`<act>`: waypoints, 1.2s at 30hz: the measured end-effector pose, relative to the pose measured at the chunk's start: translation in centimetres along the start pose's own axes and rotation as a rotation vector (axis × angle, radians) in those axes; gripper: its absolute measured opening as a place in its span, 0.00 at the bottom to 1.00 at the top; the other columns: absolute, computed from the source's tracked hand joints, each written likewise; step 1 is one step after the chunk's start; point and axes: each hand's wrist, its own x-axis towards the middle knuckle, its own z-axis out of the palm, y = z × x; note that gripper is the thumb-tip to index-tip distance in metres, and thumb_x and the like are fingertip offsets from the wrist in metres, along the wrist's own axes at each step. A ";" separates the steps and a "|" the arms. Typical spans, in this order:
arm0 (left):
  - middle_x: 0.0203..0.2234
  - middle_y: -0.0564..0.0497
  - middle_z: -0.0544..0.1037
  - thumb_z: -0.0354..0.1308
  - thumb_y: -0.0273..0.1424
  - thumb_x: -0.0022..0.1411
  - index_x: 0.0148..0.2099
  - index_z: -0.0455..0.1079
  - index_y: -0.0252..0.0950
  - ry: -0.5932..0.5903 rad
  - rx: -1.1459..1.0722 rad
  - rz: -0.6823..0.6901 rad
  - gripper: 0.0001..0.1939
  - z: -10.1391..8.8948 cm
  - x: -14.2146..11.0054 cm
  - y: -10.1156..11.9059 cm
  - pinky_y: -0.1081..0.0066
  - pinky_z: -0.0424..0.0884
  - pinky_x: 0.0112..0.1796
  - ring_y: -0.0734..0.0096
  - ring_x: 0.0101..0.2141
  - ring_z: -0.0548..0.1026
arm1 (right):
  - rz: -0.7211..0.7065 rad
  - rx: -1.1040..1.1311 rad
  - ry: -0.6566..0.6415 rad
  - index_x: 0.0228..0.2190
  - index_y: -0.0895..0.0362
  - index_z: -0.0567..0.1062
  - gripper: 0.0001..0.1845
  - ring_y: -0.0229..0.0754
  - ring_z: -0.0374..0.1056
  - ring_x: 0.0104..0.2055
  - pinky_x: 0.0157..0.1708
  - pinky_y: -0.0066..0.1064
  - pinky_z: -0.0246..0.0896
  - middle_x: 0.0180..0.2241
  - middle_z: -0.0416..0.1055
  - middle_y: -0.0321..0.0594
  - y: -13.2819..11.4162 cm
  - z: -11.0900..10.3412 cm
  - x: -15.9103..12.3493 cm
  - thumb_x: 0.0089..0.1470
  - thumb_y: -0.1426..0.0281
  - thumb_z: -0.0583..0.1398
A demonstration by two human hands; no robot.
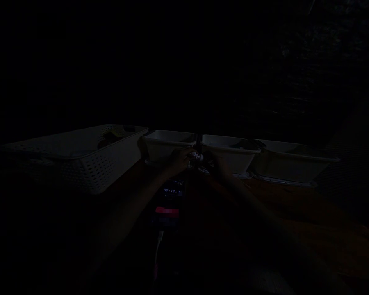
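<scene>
The scene is very dark, and only outlines show. My left hand [181,159] and my right hand [217,164] are brought close together in front of the middle tubs. Between their fingertips is a small pale, shiny piece [197,156], whose kind I cannot make out. The left fingers are closed on its left side. My right fingers are bent in at its right side and closed, though shadow hides most of them. Below my hands lies a phone [169,200] with a lit timer display and a red bar.
A large perforated white basket [94,170] stands at left with dim items inside. Three pale tubs stand in a row: a left tub [156,149], a middle tub [238,159] and a right tub [287,166]. A white cable [157,246] runs from the phone across the reddish-brown table [320,229].
</scene>
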 end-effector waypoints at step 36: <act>0.38 0.50 0.77 0.53 0.28 0.59 0.42 0.70 0.36 -0.052 0.029 0.012 0.09 0.1 -0.1 0.1 0.70 0.67 0.43 0.69 0.41 0.74 | 0.002 -0.108 0.001 0.52 0.55 0.64 0.26 0.43 0.70 0.37 0.30 0.26 0.58 0.46 0.71 0.48 -1.5 0.0 -0.6 0.54 0.58 0.57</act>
